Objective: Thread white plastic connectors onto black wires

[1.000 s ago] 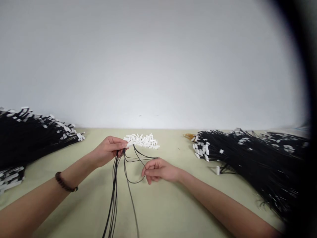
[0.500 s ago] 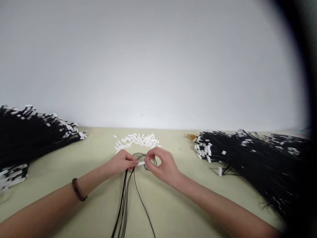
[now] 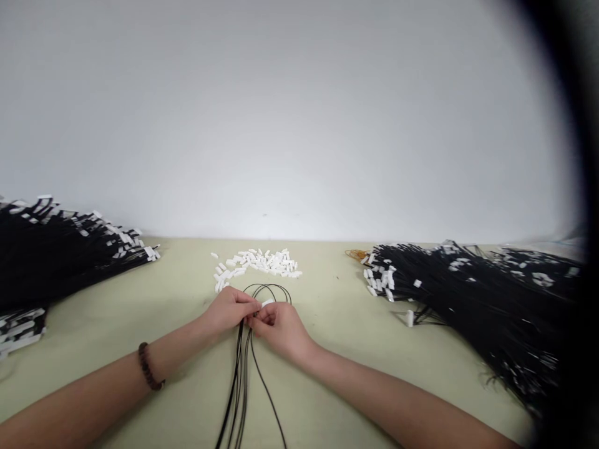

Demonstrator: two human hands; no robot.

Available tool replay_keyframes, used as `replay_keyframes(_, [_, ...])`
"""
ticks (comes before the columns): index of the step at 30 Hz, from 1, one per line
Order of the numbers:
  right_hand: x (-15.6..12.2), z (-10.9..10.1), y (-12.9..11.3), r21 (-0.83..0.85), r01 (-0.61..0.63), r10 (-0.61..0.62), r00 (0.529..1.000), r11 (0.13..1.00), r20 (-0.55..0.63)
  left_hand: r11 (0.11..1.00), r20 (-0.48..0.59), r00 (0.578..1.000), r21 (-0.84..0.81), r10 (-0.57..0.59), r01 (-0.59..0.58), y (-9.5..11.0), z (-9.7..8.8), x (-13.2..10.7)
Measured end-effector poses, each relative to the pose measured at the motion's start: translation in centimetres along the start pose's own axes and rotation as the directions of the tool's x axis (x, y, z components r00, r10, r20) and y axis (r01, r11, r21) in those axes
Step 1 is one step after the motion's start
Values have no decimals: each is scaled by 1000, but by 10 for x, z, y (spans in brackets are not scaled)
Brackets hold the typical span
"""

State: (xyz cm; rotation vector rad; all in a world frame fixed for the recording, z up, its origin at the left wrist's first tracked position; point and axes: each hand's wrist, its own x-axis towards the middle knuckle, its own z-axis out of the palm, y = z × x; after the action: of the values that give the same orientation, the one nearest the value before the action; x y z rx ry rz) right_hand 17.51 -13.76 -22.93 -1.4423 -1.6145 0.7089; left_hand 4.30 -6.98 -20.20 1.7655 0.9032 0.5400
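Observation:
My left hand (image 3: 233, 307) is closed in a pinch at the end of a small white connector housing (image 3: 267, 302), which juts out to the right above the other fingers. Pressed up close to it, my right hand (image 3: 281, 327) has thumb and forefinger together on a thin black wire; the exact tip is hidden between the hands. Several black wires (image 3: 244, 374) run down from the fingers toward the near edge. Behind the hands, part of the wires curves up in loops (image 3: 284, 288).
A scattered pile of white connector housings (image 3: 266, 262) lies beyond my hands. Thick bundles of black wires with white ends lie at left (image 3: 60, 255) and right (image 3: 458, 287). Near the right bundle are orange ties (image 3: 357, 254) and a stray white connector (image 3: 410, 318). A pale wall (image 3: 281, 125) stands behind the table.
My right hand has come down and left, from beside the connector to right against my left fingers. Its fingers have closed in together. The connector now points more upward.

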Motion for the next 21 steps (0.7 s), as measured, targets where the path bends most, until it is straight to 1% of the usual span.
replay_keyframes(2, [0,-2,-2,63,-38,37,999,997,22,1000,17,1000,-7,9,-9,0,-2,1])
replay_keyframes(7, [1,-5,-3,211,-96,78,993,973,92,998,49,999,-62,14,-11,-4,-8,6])
replay_keyframes(10, [-1,-7,-5,327,-207,169,976,922,141,996,26,999,-88,-21,23,-8,-12,10])
replay_keyframes(12, [-5,-14,-11,391,-257,205,964,884,169,989,-2,998,-137,-61,60,-11,-16,14])
replay_keyframes(13, [-7,-21,-17,419,-260,201,963,870,180,982,-2,996,-173,-84,82,-12,-19,16])
replay_keyframes(14, [-10,-30,-25,446,-243,177,967,862,184,973,12,994,-207,-105,105,-13,-21,18])
replay_keyframes(16, [-15,-52,-44,511,-170,94,981,843,172,952,61,988,-263,-143,155,-15,-26,22])
replay_keyframes(17, [-17,-65,-54,557,-125,51,988,821,146,944,78,984,-277,-161,177,-15,-27,23])
replay_keyframes(19, [-19,-91,-73,650,-11,-24,999,760,45,936,85,978,-284,-189,206,-16,-29,24])
replay_keyframes(21, [-20,-113,-86,683,130,-77,991,719,-107,936,81,976,-276,-202,216,-16,-29,25])
